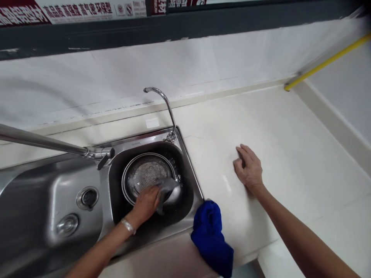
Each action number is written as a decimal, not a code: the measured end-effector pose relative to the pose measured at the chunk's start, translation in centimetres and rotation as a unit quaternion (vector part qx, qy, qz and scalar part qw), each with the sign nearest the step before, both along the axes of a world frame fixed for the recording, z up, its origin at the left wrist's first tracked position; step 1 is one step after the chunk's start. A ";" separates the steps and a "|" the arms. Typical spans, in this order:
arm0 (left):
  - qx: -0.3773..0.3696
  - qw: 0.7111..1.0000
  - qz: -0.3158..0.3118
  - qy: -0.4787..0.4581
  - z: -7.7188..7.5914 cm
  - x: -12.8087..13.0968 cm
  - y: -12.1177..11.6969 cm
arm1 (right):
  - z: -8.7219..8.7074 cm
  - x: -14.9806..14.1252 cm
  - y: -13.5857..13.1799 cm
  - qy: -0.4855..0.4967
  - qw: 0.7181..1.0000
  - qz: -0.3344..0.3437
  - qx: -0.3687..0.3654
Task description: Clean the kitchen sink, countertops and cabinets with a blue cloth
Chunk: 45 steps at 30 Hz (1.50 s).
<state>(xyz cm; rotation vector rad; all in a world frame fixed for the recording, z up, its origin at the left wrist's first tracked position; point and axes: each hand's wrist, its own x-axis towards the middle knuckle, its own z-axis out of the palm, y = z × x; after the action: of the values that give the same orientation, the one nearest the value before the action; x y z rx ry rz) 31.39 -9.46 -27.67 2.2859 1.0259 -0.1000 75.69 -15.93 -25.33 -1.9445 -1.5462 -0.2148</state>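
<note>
In the right sink bowl stands a round metal pan (147, 172) with a textured, dotted bottom and a pale double rim. My left hand (147, 200), a bracelet at its wrist, reaches over the pan's near right side. Its fingers are closed on a wet-looking grey cloth (168, 185), which hangs over part of the pan. Over the white countertop (278, 127), to the right of the sink, is my right hand (249, 166). Its fingers are loosely bent, thumb and forefinger apart, with nothing visible between them; I cannot tell whether it touches the surface.
A thin curved faucet (164, 98) rises behind the right bowl. A thick metal spout (52, 141) reaches in from the left above the left sink bowl (26, 204). A blue cloth (211, 235) drapes over the counter's front edge. A yellow pipe (327, 65) meets the counter's back right corner.
</note>
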 end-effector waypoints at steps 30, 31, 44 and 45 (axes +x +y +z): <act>-0.266 0.953 -0.118 0.082 4.0 0.3 -4.6 | 0.4 -0.1 0.1 -0.006 1.000 -0.006 -0.014; -0.281 0.949 -0.123 0.070 3.3 1.0 -4.6 | 0.4 -0.1 0.1 -0.008 1.000 -0.009 -0.018; -0.163 0.983 -0.069 0.050 -5.9 12.2 -4.0 | 0.5 -0.1 0.1 -0.004 1.000 -0.010 -0.018; -0.167 0.980 -0.097 0.047 -5.7 11.2 -4.0 | 0.5 -0.1 0.1 -0.002 1.000 -0.009 -0.016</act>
<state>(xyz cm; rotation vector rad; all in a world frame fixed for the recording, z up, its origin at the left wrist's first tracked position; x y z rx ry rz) 42.60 -13.45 -33.40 2.0798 0.7628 -0.4307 75.58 -15.81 -24.81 -1.9840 -1.5445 -0.2043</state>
